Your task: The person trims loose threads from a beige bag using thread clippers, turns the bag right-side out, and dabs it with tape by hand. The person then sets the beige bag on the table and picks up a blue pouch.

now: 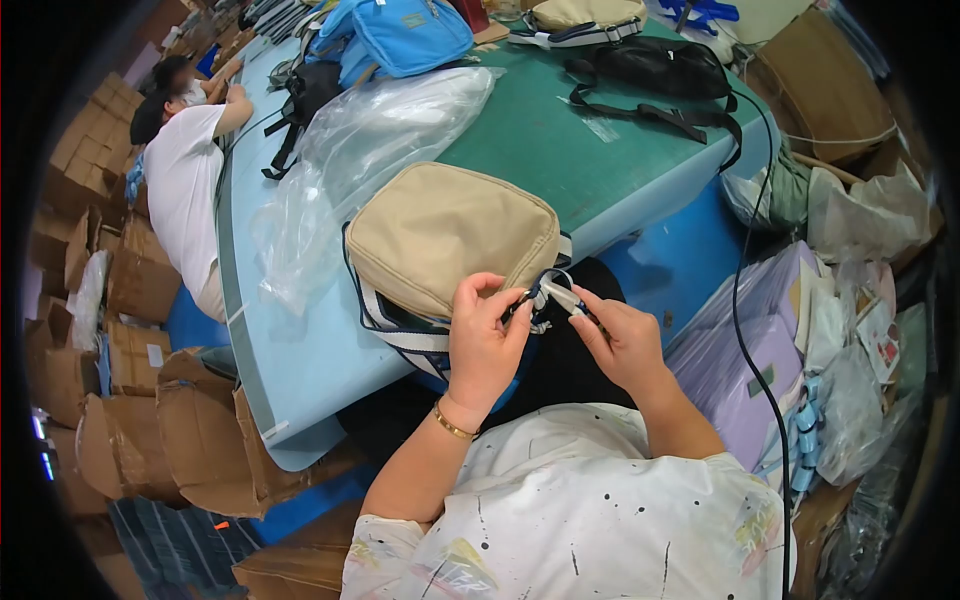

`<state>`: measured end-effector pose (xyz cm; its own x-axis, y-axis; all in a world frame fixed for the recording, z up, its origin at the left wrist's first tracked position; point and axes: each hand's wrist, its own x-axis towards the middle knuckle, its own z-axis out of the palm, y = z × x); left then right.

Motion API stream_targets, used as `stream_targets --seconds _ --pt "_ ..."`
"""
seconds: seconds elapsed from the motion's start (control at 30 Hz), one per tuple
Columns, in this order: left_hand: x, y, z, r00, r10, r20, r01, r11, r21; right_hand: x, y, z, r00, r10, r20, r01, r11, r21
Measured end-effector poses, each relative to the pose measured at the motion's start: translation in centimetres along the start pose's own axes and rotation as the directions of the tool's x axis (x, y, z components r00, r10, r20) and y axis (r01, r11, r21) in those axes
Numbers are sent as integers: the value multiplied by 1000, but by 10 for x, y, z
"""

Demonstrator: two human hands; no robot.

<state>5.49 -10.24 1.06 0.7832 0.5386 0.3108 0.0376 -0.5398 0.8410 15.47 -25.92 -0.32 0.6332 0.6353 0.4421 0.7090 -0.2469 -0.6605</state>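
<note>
A beige zippered bag (450, 235) lies at the near edge of the green and light-blue table (300, 390). A navy and white striped strap (400, 335) loops off its left side and hangs below it. Close to the bag's lower right corner, my left hand (490, 335) pinches a dark piece of the strap end between thumb and fingers. My right hand (620, 335) is just to the right, its fingers closed on the same bundle of navy and white strap (545, 295). The small parts between the fingertips are too small to make out.
Clear plastic wrap (390, 140), a blue backpack (410, 35) and a black bag (655, 70) lie farther back on the table. A black cable (740, 300) hangs at the right, beside wrapped purple items (735, 380). Cardboard boxes (210, 440) and a person in white (185, 180) are left.
</note>
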Motion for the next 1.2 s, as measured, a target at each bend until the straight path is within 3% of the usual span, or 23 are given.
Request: stream_targets --seconds 0.17,0.37,0.5,0.57,0.6,0.63,0.77,0.83,0.97,1.07,1.2 --pt "-1 0 -1 1000 5 -3 -5 1000 3 0 1 6 997 -80 7 81 994 -80" --pt "1 -2 -2 999 -37 8 38 998 -40 3 -5 -2 999 -33 -41 31 999 -29" --pt "-1 -3 -2 999 -42 7 42 996 -79 2 -3 6 995 -100 -9 99 993 -70" --pt "-3 -4 -3 999 -45 -2 44 996 -84 5 2 5 997 -14 -74 14 1000 1" --pt "-6 -5 -3 1000 9 -7 -9 998 -56 5 4 6 989 105 -101 -90 985 150" --pt "-10 -5 -3 998 60 -9 -60 998 -26 5 12 9 977 153 -149 -126 975 181" --pt "-22 7 -7 988 153 -5 -151 977 153 17 31 18 938 345 -48 -254 773 582" --pt "-28 12 -11 988 153 -22 -145 967 212 20 35 15 888 445 116 -395 610 687" --pt "-33 2 -17 995 76 -70 -68 992 108 34 37 24 915 401 -42 -270 686 675" --pt "-33 2 -24 998 45 -38 -44 999 17 43 27 20 898 433 73 -348 601 720" --pt "-29 -1 -26 1000 -14 0 14 995 -99 30 6 22 919 390 62 -323 651 687"
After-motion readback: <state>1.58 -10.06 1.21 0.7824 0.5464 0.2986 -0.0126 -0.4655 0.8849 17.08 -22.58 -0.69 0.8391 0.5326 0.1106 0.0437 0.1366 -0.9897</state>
